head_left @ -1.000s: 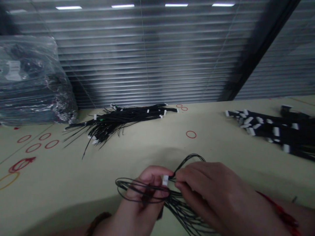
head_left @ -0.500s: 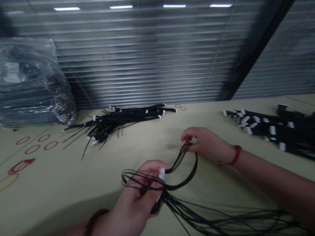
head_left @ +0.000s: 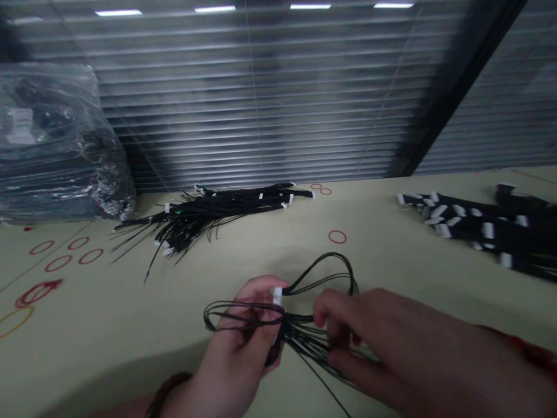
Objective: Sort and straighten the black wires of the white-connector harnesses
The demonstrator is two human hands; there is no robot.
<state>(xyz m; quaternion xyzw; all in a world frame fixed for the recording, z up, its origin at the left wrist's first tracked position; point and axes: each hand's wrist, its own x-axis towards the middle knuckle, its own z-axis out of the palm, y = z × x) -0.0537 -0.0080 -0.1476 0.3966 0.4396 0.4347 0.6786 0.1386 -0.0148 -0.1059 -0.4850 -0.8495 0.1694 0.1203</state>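
My left hand [head_left: 243, 342] is closed around a black wire harness, pinching it near a white connector [head_left: 277, 296]. A loop of thin black wires [head_left: 213, 316] sticks out to the left across its fingers. Another wire loop [head_left: 333, 255] arches up from the connector and comes down behind my right hand [head_left: 369, 342]. The right fingers curl around the black wires [head_left: 300, 337] just right of the connector, with thumb below and index finger above. Some fingertips are partly hidden, and the loose wire ends trail off beneath this hand.
A pile of black harnesses [head_left: 226, 206] lies at the back of the table. More harnesses with white connectors [head_left: 487, 229] are at the right. A clear plastic bag [head_left: 61, 145] stands at the left by the blinds [head_left: 261, 98]. Red rubber bands [head_left: 337, 237] dot the table.
My right hand has left the upper wire loop and come down toward me onto the wires beside the connector. A red rubber band it hid now shows. The left hand has shifted slightly left.
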